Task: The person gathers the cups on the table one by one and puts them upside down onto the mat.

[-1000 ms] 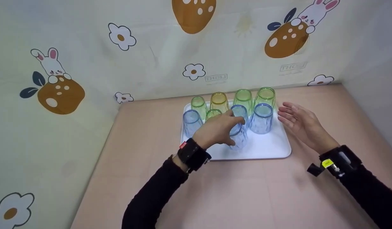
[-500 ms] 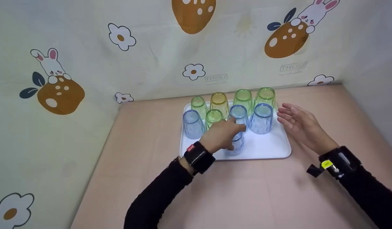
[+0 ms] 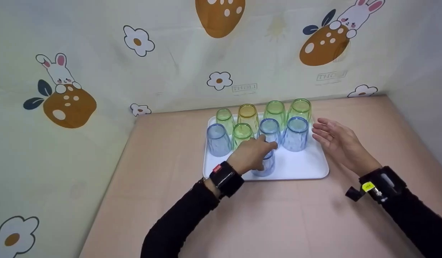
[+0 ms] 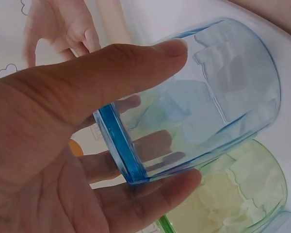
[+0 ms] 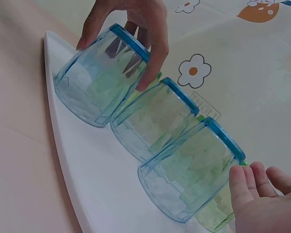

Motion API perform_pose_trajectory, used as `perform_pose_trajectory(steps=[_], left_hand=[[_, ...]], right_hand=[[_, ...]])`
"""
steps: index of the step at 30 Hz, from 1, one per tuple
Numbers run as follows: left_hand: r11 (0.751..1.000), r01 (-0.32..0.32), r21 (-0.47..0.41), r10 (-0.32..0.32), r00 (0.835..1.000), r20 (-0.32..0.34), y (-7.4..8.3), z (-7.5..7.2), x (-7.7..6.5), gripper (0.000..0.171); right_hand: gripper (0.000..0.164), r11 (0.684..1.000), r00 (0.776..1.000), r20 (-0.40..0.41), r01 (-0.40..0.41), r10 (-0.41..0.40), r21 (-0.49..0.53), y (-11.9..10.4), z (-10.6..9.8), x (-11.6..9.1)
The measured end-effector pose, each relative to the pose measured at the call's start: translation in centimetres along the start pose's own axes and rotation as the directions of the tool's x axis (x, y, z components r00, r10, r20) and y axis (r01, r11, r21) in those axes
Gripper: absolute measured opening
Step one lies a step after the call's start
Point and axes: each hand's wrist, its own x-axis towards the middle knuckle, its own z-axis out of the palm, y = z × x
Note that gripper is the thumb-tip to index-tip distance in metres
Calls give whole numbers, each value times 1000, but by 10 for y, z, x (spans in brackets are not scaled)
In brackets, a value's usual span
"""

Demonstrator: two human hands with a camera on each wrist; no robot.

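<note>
My left hand (image 3: 250, 154) holds an upside-down blue drinking glass (image 3: 267, 167) at the front of the white tray (image 3: 303, 168). In the left wrist view the thumb lies along one side of this blue glass (image 4: 242, 68) and the fingers curl round the other. The right wrist view has its lower end on the tray. My right hand (image 3: 342, 143) is held with fingers extended beside the rightmost blue glass (image 3: 295, 138), holding nothing; whether the fingertips touch it I cannot tell. A second blue glass (image 3: 270, 129) stands just behind the held one.
On the tray's left are a blue glass (image 3: 218, 141) and a small green glass (image 3: 242, 132). Behind them stand another green glass (image 3: 224, 120), an amber glass (image 3: 247, 114) and two larger green glasses (image 3: 275, 111). A patterned wall rises behind the pinkish table (image 3: 163, 154).
My left hand has brought the blue glass toward the tray's front edge and slightly left, then lowered it. The right hand stays almost still.
</note>
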Motion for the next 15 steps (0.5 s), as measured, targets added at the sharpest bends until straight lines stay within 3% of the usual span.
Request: perform_pose_trajectory(steps=[10, 15], left_hand=[[999, 45, -16, -45, 999, -21, 1, 3, -3, 71], [999, 50, 22, -47, 993, -110, -1, -1, -13, 74]], right_hand=[[61, 999, 1000, 2, -19, 20, -25, 2, 0, -3], [59, 999, 1000, 22, -12, 13, -31, 2, 0, -2]])
